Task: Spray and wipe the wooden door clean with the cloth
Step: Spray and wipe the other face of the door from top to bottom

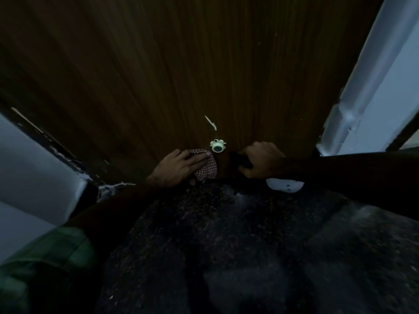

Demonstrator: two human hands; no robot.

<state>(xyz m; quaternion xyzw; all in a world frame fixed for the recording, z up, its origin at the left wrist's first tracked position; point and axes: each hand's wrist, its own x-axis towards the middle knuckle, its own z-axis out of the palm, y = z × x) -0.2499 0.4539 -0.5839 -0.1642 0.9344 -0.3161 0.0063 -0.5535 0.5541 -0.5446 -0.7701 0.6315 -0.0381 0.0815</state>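
The left hand (179,167) presses a checked cloth (207,166) flat-fingered against the foot of the dark wooden door (181,64). The right hand (263,162) is curled round a dark object (240,160), too dim to identify. A small pale fitting (217,146) sits just above the cloth.

The left hand (179,167) covers much of the checked cloth (207,169), hiding how far it spreads. The right hand (260,163) closes around a dark object (240,162) too dim to identify; a pale part (284,185) shows below the wrist. The wooden door (181,64) runs off the top edge. The speckled floor (226,245) blurs into shadow.
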